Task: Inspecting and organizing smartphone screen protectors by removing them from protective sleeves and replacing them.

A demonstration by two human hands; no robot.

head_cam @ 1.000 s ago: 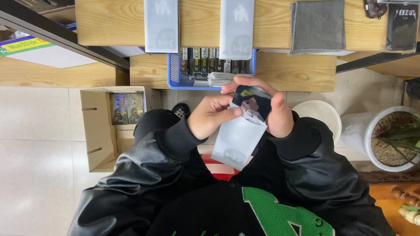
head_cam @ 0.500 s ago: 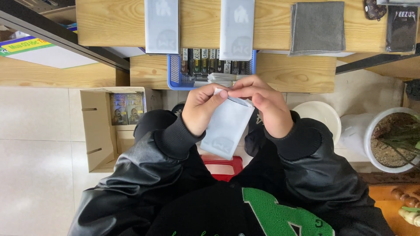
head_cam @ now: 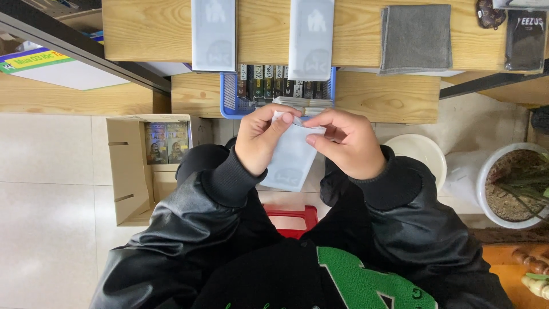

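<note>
Both arms, in black leather-look sleeves, bend inward over the lap so the hands meet in front of the chest, above a red stool (head_cam: 293,219). The left hand (head_cam: 260,140) curls with thumb and forefinger pinched on the upper left corner of a pale translucent sleeve pouch (head_cam: 290,159), knuckles turned outward. The right hand (head_cam: 346,143) pinches the pouch's top edge from the other side, its fingers bent over the opening. The pouch hangs from both grips, tilted, between the wrists.

Just beyond the hands, one blue basket (head_cam: 231,97) sits on the lower wooden table (head_cam: 380,96), holding a row of dark card packs and a stack of pale sleeves. On the upper table (head_cam: 263,34) lie two more pale pouches, one grey cloth (head_cam: 416,38) and one dark packet (head_cam: 525,40). To the left, one open cardboard box (head_cam: 130,171) stands on the floor; to the right, two white pots.
</note>
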